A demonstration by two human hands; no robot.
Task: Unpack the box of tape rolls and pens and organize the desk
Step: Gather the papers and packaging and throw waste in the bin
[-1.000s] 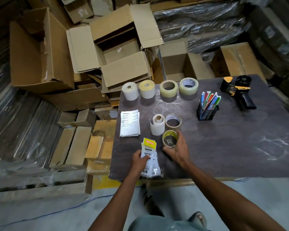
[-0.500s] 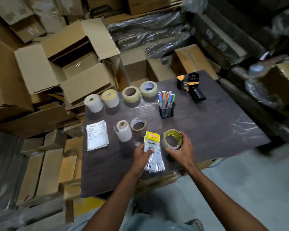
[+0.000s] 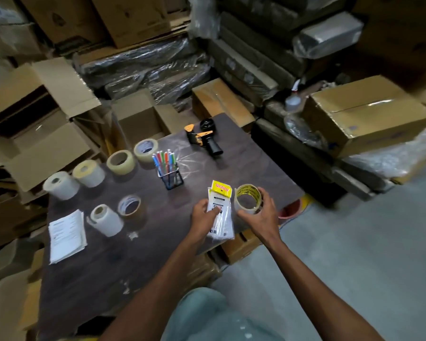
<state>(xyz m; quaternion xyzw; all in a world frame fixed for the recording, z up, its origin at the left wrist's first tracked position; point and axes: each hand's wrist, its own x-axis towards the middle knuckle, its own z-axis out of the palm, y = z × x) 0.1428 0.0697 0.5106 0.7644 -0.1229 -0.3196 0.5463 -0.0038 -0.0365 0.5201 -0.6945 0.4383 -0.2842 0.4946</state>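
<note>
My right hand (image 3: 261, 216) grips a clear tape roll with a yellow core (image 3: 247, 198), tilted up just above the dark desk (image 3: 108, 267). My left hand (image 3: 203, 217) holds a white plastic packet with a yellow header (image 3: 220, 210), thumb on its face. A black mesh holder of coloured pens (image 3: 169, 169) stands behind them. Several tape and label rolls sit along the far left edge, among them a brown-cored roll (image 3: 121, 161) and a white roll (image 3: 60, 185). Two more rolls (image 3: 129, 205) lie mid-desk.
An orange and black tape dispenser (image 3: 204, 139) lies at the desk's far end. A stack of printed sheets (image 3: 65, 236) rests at the left edge. Open cardboard boxes (image 3: 42, 124) crowd the left and back. A sealed box (image 3: 364, 112) sits on the right. Grey floor lies right.
The view has swung right. Both hands have moved right across the desk, carrying the packet and the yellow-cored roll, which has been lifted and tilted up.
</note>
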